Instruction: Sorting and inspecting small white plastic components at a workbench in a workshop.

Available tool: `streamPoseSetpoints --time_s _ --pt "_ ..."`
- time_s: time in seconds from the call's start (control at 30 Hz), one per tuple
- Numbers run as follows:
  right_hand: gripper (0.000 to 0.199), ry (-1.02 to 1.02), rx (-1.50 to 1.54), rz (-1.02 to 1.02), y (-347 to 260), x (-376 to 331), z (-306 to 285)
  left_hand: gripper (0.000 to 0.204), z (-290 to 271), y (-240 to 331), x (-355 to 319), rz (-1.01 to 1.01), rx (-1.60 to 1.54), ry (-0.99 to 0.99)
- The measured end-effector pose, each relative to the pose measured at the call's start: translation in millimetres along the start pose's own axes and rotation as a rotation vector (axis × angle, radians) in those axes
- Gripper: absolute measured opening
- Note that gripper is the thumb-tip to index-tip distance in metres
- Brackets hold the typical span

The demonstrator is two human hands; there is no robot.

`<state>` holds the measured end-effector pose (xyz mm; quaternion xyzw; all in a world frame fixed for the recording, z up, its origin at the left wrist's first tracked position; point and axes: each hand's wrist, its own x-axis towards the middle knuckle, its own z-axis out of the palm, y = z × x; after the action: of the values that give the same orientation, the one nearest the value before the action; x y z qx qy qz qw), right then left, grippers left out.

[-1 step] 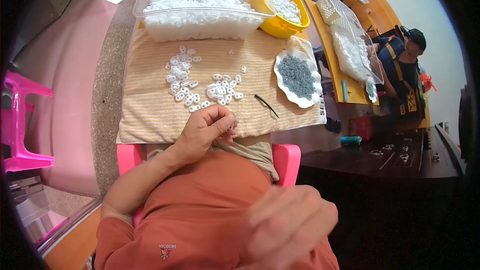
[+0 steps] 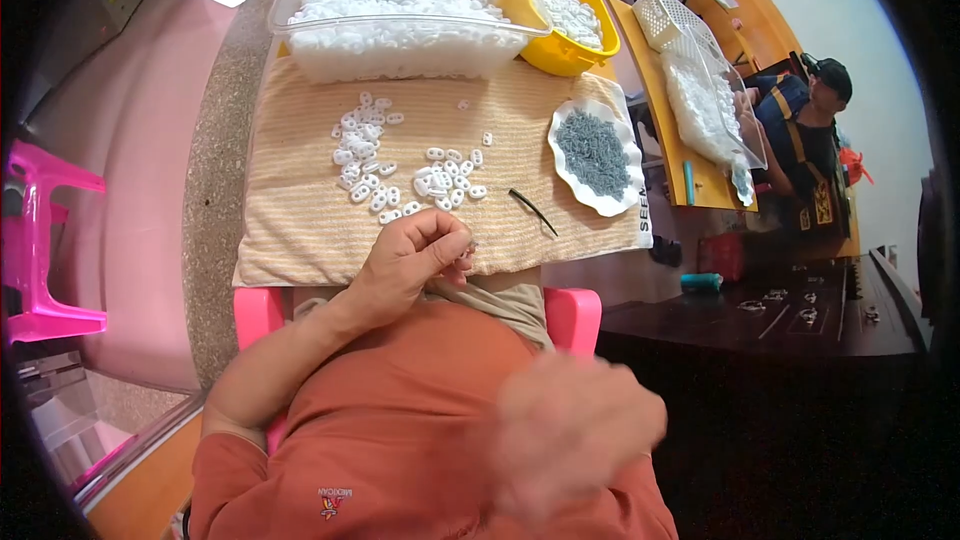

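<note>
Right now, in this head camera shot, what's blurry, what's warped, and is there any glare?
Head view: the right hand close to the lens is smeared by motion blur, its fingers indistinct; the left hand and the white pieces on the striped cloth are sharp. Fisheye bends the table edge and darkens the corners. Lighting is soft and even, with mild sheen on the clear tub.

Bright, even daylight; fisheye bends the dark-vignetted edges, and the right hand [image 2: 570,430] is motion-blurred.
</note>
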<state>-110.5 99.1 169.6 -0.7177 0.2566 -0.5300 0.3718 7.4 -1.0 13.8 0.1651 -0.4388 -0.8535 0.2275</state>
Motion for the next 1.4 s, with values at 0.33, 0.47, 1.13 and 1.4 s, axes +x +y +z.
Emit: streamPoseSetpoints --time_s 0.33,0.47,1.13,1.4 --pt "0.017 0.356 -0.725 0.418 86 -63 -29 0.019 9 4 0 0.087 0.084 -0.048" --pt "0.011 0.271 -0.679 0.436 86 -61 -28 0.017 9 3 0 0.114 0.148 0.000" --pt "0.009 0.354 -0.347 0.643 105 -76 -28 0.012 11 3 0 0.151 0.297 0.073" --pt "0.017 0.445 0.097 0.771 108 -78 -37 0.010 8 1 2 0.286 0.619 0.104"
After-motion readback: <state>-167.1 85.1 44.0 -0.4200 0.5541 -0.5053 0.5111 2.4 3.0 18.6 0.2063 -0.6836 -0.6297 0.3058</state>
